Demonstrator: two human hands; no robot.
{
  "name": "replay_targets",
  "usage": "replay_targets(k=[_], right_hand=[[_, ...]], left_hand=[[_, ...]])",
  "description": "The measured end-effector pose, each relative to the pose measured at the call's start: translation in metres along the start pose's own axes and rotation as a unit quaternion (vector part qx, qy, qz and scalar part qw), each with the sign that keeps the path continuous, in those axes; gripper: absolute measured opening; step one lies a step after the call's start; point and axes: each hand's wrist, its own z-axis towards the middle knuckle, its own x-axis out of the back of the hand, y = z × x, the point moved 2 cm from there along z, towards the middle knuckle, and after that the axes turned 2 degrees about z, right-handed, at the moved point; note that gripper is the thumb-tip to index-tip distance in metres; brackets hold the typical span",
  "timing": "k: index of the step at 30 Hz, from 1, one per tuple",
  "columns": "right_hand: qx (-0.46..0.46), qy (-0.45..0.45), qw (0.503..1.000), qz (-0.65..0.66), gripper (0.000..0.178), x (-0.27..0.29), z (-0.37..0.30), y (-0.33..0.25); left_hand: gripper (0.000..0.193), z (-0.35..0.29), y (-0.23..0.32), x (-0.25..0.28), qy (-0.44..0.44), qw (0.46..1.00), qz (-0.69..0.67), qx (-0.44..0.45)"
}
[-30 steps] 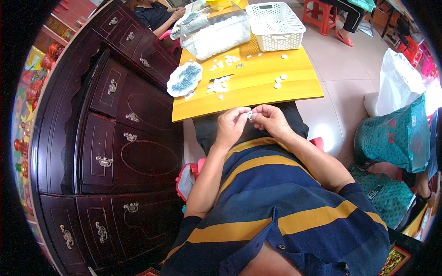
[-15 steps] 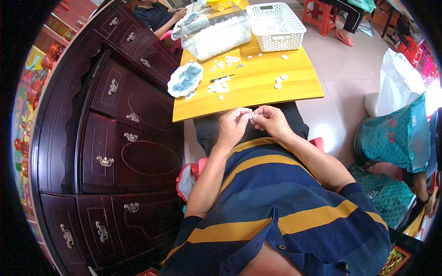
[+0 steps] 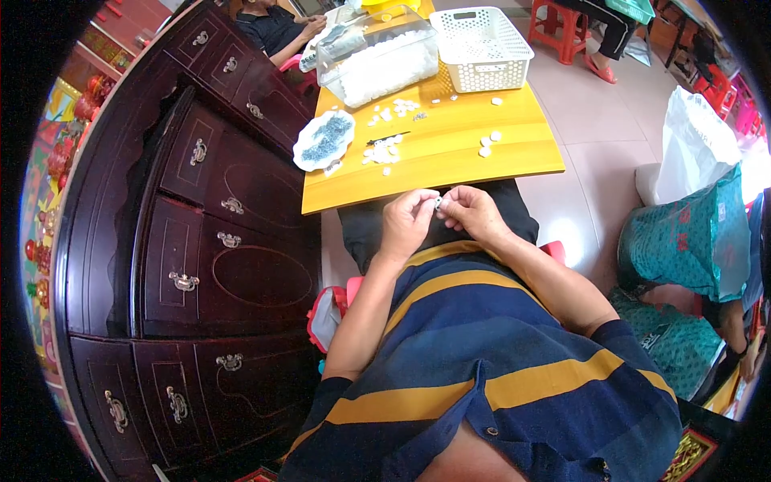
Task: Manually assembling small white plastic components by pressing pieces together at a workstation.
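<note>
Just off the near edge of the yellow wooden table (image 3: 450, 165), my left hand (image 3: 407, 221) and my right hand (image 3: 475, 213) meet over my lap. Their thumbs and fingers pinch a small white piece (image 3: 438, 202) between them; its exact kind is too small to make out. On the tabletop lie loose small white pieces (image 3: 381, 151) in clusters, with a thin black tool (image 3: 389, 138) beside them. A white scalloped dish (image 3: 323, 140) at the table's left holds many small grey-blue parts.
A clear bin (image 3: 377, 68) full of white pieces and a white perforated basket (image 3: 486, 48) stand at the table's far side. Dark wooden drawers (image 3: 233, 265) line the left. Teal bags (image 3: 683, 241) and a white bag (image 3: 695, 145) stand right. Another person (image 3: 277, 32) sits far left.
</note>
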Motion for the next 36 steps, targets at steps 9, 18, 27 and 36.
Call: replay_targets(k=[9,18,27,36], right_hand=[[-0.002,-0.005,0.999,0.051,0.014,-0.004,-0.001,-0.003],[-0.016,0.006,0.998,0.063,0.016,-0.003,0.001,-0.005],[-0.075,-0.015,0.982,0.170,0.015,0.001,0.004,0.005],[-0.115,-0.028,0.979,0.165,0.019,0.004,0.007,0.011]], left_hand=[[0.011,0.001,0.003,0.003,-0.008,1.000,0.003,-0.023],[0.033,0.000,0.018,0.001,-0.045,0.998,0.052,0.001],[0.032,-0.002,0.019,-0.004,-0.007,0.978,0.194,-0.077],[0.029,-0.002,0.019,-0.001,-0.043,0.984,0.168,-0.049]])
